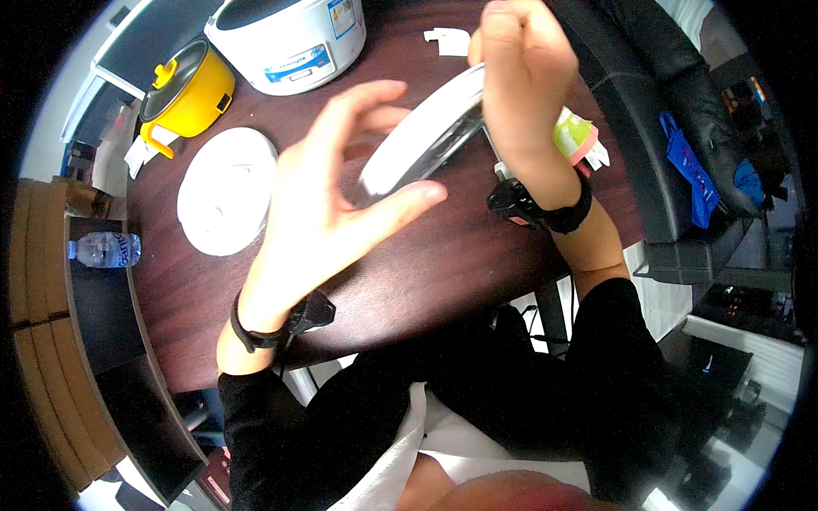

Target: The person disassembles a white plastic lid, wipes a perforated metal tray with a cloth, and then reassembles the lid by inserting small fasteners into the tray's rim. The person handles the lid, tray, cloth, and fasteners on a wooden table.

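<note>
In my right hand (528, 81), fingers closed round its far edge, is a white round lid (426, 119) tilted up off the table; a shiny, dark underside shows along its lower side. My left hand (319, 183) is spread beside the lid's near-left edge, thumb and fingers apart; I cannot tell whether it touches. Left of that hand a white round disc with a raised middle (226, 189) lies flat on the table. At the back stands a white rice-cooker-like pot (294, 55) with a blue label on its side and a dark inside.
A yellow electric pot (200, 94) with a lid stands at the back left of the dark wooden table (383, 281). A water bottle (106, 249) lies by the left edge. A green and pink item (576, 136) sits beyond my right wrist, and a white paper piece (449, 41) behind.
</note>
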Tool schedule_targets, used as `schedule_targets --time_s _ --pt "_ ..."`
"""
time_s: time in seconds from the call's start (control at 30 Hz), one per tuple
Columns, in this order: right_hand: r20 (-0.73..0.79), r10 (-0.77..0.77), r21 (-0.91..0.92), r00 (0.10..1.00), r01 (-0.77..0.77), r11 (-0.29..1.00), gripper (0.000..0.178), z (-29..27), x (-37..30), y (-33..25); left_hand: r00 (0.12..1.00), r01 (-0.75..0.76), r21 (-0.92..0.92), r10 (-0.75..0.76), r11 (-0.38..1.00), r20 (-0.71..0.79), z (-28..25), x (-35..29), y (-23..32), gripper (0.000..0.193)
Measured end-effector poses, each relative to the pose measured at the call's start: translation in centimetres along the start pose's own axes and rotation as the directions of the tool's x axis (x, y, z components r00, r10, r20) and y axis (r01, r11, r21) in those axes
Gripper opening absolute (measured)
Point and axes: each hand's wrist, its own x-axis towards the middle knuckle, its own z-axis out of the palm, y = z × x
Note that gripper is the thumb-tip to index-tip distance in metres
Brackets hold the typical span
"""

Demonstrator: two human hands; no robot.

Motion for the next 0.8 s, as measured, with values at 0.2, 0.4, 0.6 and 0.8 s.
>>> schedule_targets --time_s 0.2,0.4,0.6,0.8 --pt "0.038 0.042 -0.058 0.998 -0.04 0.998 0.018 1.3 0.1 -0.7 0.995 0.094 0.192 -0.099 0.977 0.016 0.1 0.3 -0.8 0.029" --pt "0.067 -0.188 0.029 0.98 0.187 0.982 0.013 2.6 0.9 1.2 0.985 0.173 0.09 -0.171 0.981 -0.032 -1.9 1.1 -0.7 0.026" --pt "0.38 -0.28 0.008 0.882 0.299 0.954 0.018 1.5 -0.4 0.2 0.948 0.317 0.244 -0.298 0.916 -0.111 -3.8 1.1 -0.3 0.026" --pt "0.625 -0.076 0.119 0.777 0.002 0.993 0.011 2.0 -1.6 0.5 0.98 0.186 0.339 -0.146 0.922 -0.138 -3.3 1.1 -1.1 0.027"
